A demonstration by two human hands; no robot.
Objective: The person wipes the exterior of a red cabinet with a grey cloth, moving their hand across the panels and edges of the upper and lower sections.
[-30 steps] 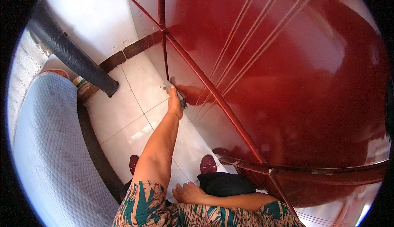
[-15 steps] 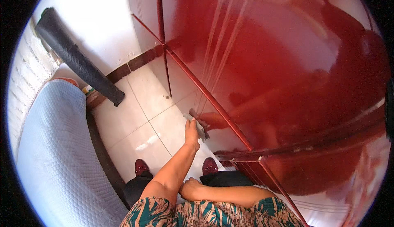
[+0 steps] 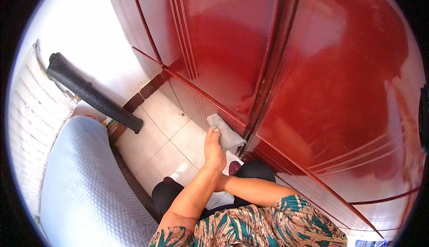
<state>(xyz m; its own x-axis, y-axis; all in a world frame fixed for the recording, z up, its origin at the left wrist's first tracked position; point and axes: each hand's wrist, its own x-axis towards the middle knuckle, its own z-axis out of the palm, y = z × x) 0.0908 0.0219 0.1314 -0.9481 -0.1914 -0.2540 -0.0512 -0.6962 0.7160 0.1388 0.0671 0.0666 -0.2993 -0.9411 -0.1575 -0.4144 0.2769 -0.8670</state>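
My left hand (image 3: 215, 151) is closed on a folded grey cloth (image 3: 225, 133), thumb on its near side. The cloth lies over the lower part of a glossy red cabinet door (image 3: 223, 50), beside the dark gap between two doors; whether it presses on the surface I cannot tell. My right forearm (image 3: 250, 190) crosses in from the right. Behind my left wrist, the right hand (image 3: 220, 183) is mostly hidden, and its fingers do not show.
On the left stands a bed with a light blue quilted cover (image 3: 85, 171). A black wrapped roll (image 3: 96, 93) leans by the white wall (image 3: 111, 50). Pale floor tiles (image 3: 154, 151) lie between bed and cabinet. A second red door (image 3: 330, 90) fills the right.
My left hand and the cloth have shifted slightly right and up along the cabinet. The right hand has slid forward behind the left wrist. The view has turned, showing the gap between doors.
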